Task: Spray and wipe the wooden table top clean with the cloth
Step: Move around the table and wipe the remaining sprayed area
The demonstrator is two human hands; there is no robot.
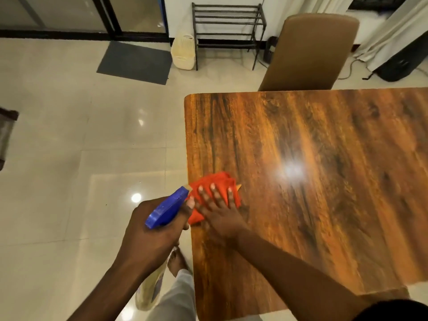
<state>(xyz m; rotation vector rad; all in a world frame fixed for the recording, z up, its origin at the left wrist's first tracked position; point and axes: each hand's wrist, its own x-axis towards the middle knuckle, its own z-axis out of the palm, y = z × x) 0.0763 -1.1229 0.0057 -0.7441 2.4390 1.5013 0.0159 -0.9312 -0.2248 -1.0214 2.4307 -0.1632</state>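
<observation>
Cloth (214,193) pressed flat on wooden table top (324,181) under open right hand (220,212); left hand (150,230) grips spray bottle (168,208), label unreadable

Most of the table (324,158) lay bare and open to pass over toward its far and right sides. Only 1 cloth (215,188) sat near its left edge. A brown chair (310,52) stood against the far edge, and open floor (81,158) lay left.
</observation>
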